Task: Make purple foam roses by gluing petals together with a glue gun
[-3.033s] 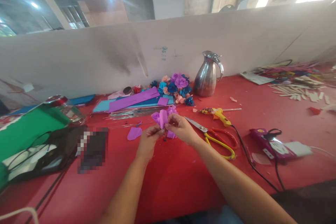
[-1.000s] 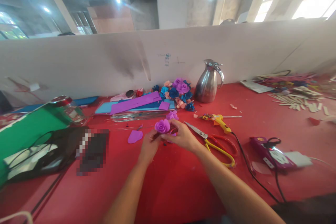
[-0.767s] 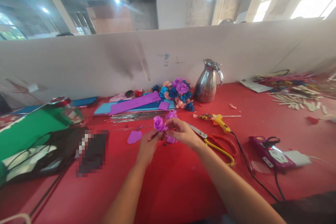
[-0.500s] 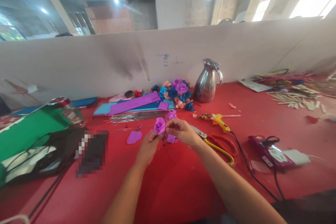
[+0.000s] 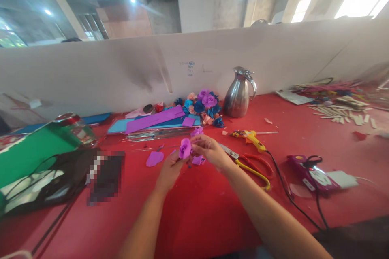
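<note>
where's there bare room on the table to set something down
A broad bare patch of red tabletop lies between the two forearms, nearer than the held purple flower. Another lies between the steel jug, the glue gun and the pale sticks, apart from a small paper scrap. It's crowded at the back, around the paper flowers and purple sheet.

hands (image 5: 211, 151) 2 | jug (image 5: 237, 97) 1 | scissors (image 5: 240, 157) 1 | glue gun (image 5: 253, 138) 1

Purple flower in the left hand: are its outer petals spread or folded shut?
Spread: the purple flower, held in the left hand, shows outer petals flaring around a coiled centre.
</note>
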### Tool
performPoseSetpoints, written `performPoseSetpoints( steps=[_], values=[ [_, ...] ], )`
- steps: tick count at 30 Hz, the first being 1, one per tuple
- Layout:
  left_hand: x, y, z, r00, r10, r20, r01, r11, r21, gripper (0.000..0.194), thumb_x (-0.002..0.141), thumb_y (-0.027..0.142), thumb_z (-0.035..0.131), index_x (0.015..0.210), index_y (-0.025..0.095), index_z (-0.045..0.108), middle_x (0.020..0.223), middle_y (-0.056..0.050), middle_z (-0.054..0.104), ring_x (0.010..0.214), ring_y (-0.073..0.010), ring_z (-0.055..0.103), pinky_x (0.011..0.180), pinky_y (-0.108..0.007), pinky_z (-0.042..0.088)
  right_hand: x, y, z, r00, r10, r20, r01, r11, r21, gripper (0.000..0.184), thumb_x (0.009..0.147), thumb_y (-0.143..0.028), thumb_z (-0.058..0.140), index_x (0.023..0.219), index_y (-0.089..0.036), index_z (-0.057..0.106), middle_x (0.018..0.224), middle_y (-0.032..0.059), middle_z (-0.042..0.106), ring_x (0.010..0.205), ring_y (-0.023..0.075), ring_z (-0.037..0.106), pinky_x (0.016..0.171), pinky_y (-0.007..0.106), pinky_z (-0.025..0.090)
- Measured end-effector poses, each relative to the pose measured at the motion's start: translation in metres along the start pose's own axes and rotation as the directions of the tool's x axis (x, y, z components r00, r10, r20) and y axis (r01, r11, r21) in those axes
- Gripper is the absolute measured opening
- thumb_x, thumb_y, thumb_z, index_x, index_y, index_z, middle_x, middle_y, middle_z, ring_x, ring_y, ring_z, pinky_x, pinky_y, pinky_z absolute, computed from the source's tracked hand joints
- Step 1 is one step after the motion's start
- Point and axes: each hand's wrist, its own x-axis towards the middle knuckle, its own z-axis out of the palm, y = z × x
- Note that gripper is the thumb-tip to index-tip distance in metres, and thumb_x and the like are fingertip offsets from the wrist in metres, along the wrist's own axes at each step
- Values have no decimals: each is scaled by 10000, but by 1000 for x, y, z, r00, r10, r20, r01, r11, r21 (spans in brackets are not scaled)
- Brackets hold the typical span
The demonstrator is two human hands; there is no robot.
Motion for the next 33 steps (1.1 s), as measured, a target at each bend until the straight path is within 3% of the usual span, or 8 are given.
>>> performPoseSetpoints(
  steps=[3,7,11,15,21,25,28,33],
  values=[
    [-1,1,2,1000,-4,18,4,999,-39,210,763,353,644,644,180,641,679,-12,594,686,-155,514,694,-269,413,2,0,-5,996,15,-91,-13,1000,24,431,660,-493,733,919,-213,532,708,-23,645,581,108,586,596,251,446],
    [0,6,4,998,-7,-56,-3,983,-181,211,735,365,676,660,170,648,669,-9,575,668,-138,500,674,-254,408,4,-1,-10,974,-43,-223,44,999,-3,407,653,-534,720,705,-188,513,646,-13,615,557,96,538,575,234,425],
    [2,8,4,992,-21,-122,-16,956,-295,244,700,388,705,656,156,642,671,-10,553,634,-122,474,630,-249,398,2,-3,-4,962,-129,-242,116,991,-66,399,734,-560,639,668,-188,511,572,-17,583,508,97,498,521,229,391],
    [1,3,1,983,18,-182,-43,990,-136,216,740,375,669,685,167,653,656,-4,559,639,-125,474,630,-244,390,-2,-4,7,957,-204,-204,187,977,-102,417,805,-564,554,623,-196,484,538,-24,534,508,103,487,522,237,389],
    [-2,0,-4,968,123,-221,-100,989,110,208,754,384,653,725,179,678,712,-30,639,707,-173,556,702,-297,456,-3,-7,8,970,-199,-136,195,980,-44,324,651,-406,774,693,-188,538,647,-34,544,581,91,498,561,225,387],
    [-2,-3,-6,965,150,-214,-119,981,153,221,765,399,641,766,187,704,732,-46,681,780,-211,615,750,-331,474,-3,-5,5,981,-181,-71,180,984,-19,295,660,-379,773,759,-196,564,712,-15,602,640,113,563,624,248,431],
    [-1,-4,-6,951,175,-254,-136,977,162,204,766,379,642,779,188,714,749,-53,695,822,-224,632,762,-335,478,-4,-3,4,968,-228,-109,228,974,-4,286,698,-357,746,840,-216,541,746,-14,626,694,130,596,666,263,445],
    [-1,0,-6,937,231,-262,-188,966,179,176,766,343,640,808,191,719,791,-52,693,818,-210,625,759,-326,482,-6,-1,7,957,-276,-85,268,959,-96,284,766,-317,677,961,-227,491,803,13,682,699,138,603,674,279,433]
  ],
)
